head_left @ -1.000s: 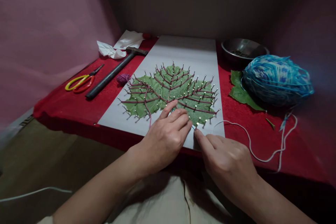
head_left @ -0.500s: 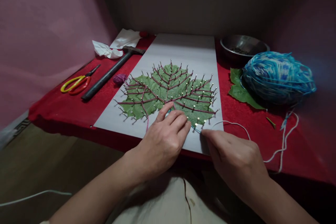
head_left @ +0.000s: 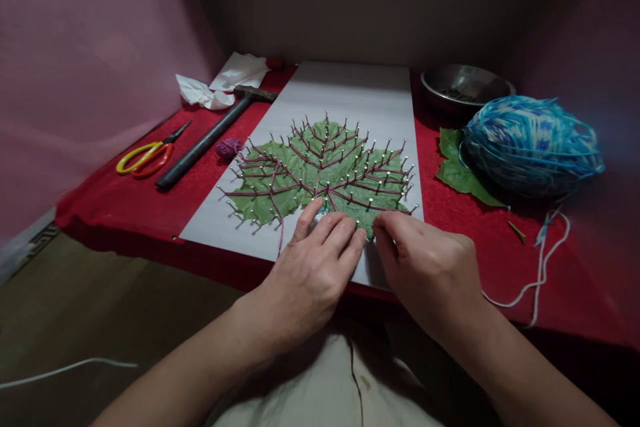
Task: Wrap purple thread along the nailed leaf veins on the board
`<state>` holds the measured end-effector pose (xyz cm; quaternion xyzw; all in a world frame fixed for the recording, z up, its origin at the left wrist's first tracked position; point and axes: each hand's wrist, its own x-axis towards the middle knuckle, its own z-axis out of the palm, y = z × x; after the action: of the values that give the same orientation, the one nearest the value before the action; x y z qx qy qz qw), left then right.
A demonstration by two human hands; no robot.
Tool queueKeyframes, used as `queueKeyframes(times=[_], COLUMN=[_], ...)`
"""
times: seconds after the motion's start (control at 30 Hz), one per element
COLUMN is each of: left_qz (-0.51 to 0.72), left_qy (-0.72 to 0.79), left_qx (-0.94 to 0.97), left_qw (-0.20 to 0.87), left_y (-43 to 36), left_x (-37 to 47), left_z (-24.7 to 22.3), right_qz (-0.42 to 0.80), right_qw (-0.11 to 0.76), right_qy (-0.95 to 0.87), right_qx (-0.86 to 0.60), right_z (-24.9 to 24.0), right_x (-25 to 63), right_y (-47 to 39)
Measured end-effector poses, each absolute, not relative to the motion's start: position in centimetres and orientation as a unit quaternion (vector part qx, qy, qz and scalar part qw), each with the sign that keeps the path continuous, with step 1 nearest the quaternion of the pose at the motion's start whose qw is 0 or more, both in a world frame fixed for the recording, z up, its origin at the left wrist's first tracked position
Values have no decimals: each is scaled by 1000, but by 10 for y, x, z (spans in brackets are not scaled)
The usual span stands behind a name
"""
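Observation:
A green leaf point(head_left: 300, 147) lies on a white board point(head_left: 360, 90), with many nails standing along its edge and veins. Purple yarn point(head_left: 295, 181) runs between the nails, and one end hangs over the board's front. My left hand point(head_left: 320, 260) rests at the leaf's lower middle, index finger stretched forward, beside a bit of blue yarn point(head_left: 324, 208). Just right of it, my right hand point(head_left: 430, 260) is closed in a pinch at the leaf's lower right edge; the yarn in its fingertips is mostly hidden.
Left on the red cloth point(head_left: 120, 210) lie scissors point(head_left: 150, 155), a hammer point(head_left: 207, 140), crumpled tissue point(head_left: 205, 93) and a small purple yarn ball point(head_left: 230, 148). To the right are a metal bowl point(head_left: 467, 83), a big blue yarn skein point(head_left: 535, 147) and another leaf point(head_left: 463, 177).
My right hand has moved up and slightly left to the nails at the leaf's lower right edge. My left hand has stayed nearly in place, its index finger shifted slightly left.

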<state>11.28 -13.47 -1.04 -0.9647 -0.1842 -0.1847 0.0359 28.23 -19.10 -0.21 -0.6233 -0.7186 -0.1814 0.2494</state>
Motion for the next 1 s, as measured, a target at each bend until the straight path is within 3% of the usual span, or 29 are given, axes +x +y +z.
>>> queueKeyframes(times=[0.67,1.0], left_qz=[-215,-140], left_qy=[-202,-207], left_qx=[-955,-962], left_qw=[10,113], left_y=[-136,-147], left_x=[112,114], left_z=[-14,-5], right_qz=[-191,-187], right_qw=[213,231], right_qy=[-792,-788], right_qx=[-540,-540], right_z=[-13,-15], right_x=[293,292], right_y=[-224,-223])
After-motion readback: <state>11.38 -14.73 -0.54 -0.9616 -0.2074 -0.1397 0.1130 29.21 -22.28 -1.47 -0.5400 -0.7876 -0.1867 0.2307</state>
